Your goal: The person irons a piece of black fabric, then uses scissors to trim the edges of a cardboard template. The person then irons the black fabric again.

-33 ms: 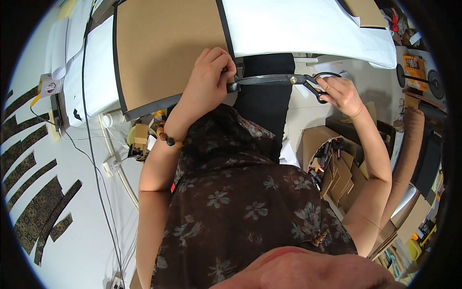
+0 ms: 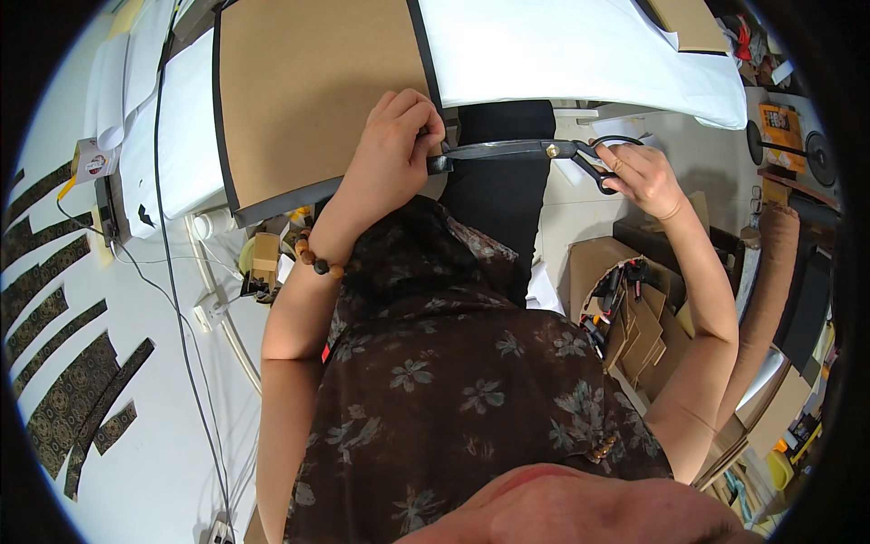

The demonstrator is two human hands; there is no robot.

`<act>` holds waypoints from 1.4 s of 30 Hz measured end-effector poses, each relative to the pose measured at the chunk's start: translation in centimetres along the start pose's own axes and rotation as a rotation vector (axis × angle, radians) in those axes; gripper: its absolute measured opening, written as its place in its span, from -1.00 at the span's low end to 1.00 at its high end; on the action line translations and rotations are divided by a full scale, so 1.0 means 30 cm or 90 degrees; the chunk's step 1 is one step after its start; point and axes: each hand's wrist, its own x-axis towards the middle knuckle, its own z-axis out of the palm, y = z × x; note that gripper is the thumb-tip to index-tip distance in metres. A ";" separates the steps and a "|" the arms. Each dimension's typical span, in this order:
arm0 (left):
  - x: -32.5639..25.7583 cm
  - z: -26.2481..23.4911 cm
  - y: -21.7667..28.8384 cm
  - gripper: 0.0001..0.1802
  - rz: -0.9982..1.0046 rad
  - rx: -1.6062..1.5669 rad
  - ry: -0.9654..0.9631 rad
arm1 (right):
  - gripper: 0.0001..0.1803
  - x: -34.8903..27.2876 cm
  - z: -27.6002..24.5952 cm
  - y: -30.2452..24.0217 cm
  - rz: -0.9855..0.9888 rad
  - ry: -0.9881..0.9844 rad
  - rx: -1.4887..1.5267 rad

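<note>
A large brown board point(image 2: 322, 100) with black edging lies on the table. At its near right corner, my left hand point(image 2: 394, 145) is closed, with thumb and fingers pinching the black edging strip point(image 2: 439, 165). Part of that corner is hidden behind the fingers. My right hand point(image 2: 642, 177) grips the black handles of a pair of scissors point(image 2: 507, 150) out past the table's edge. Their long blades point left, with the tips at the strip beside my left fingers. The blades look nearly closed together.
White sheeting point(image 2: 562, 54) covers the table right of the board. A black cable point(image 2: 158, 136) runs down the left side. Patterned dark strips point(image 2: 72, 399) lie on a white surface far left. To the right stand a cardboard box point(image 2: 589, 263) of tools and a long brown roll point(image 2: 770, 263).
</note>
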 end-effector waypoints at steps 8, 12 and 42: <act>-0.002 -0.003 -0.001 -0.84 0.006 -0.014 0.013 | -0.43 -0.005 -0.017 0.001 -0.001 -0.017 -0.024; -0.014 -0.018 -0.005 -0.89 -0.075 -0.048 0.018 | -0.49 0.009 -0.040 -0.007 -0.007 -0.033 -0.029; -0.740 -0.975 -0.526 -0.83 -0.465 0.415 0.353 | -0.59 -0.007 0.177 -0.238 0.373 0.349 0.120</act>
